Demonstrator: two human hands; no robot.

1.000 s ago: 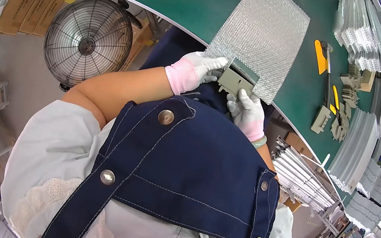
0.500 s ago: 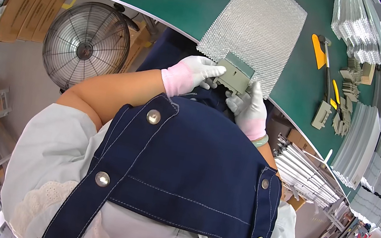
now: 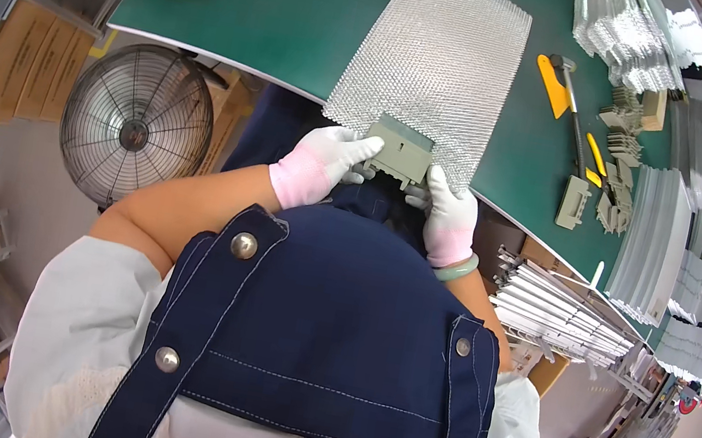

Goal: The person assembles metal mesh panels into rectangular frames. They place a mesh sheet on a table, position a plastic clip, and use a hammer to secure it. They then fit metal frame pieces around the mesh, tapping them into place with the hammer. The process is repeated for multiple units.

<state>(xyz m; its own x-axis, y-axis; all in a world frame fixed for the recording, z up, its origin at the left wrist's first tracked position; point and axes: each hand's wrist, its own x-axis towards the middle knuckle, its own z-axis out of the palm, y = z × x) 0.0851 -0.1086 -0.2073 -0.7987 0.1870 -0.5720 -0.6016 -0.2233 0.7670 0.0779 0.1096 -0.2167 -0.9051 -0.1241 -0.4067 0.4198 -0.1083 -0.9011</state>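
Between my two gloved hands is a grey-green plastic bracket point(image 3: 401, 155), a flat rectangular piece with a small slot and a notched lower edge. My left hand point(image 3: 333, 158), in a white glove with a pink cuff, is closed on its left end, thumb on top. My right hand point(image 3: 448, 209), gloved the same way, grips its right end; some of its fingers are hidden underneath. The bracket is at the near edge of a silver metal mesh sheet point(image 3: 443, 58), overlapping it in view. Whether the two are joined I cannot tell.
The sheet lies on a green table point(image 3: 303, 7) with a white edge. To the right are a hammer point(image 3: 575, 99), a yellow scraper point(image 3: 552, 86), a yellow-handled tool point(image 3: 595, 154), several similar brackets point(image 3: 573, 203) and stacked metal strips point(image 3: 644, 240). A black fan point(image 3: 135, 132) stands at left.
The whole view has shifted, with the table things moving left in it. The bracket looks more level now, and my right hand has moved up against its right end.
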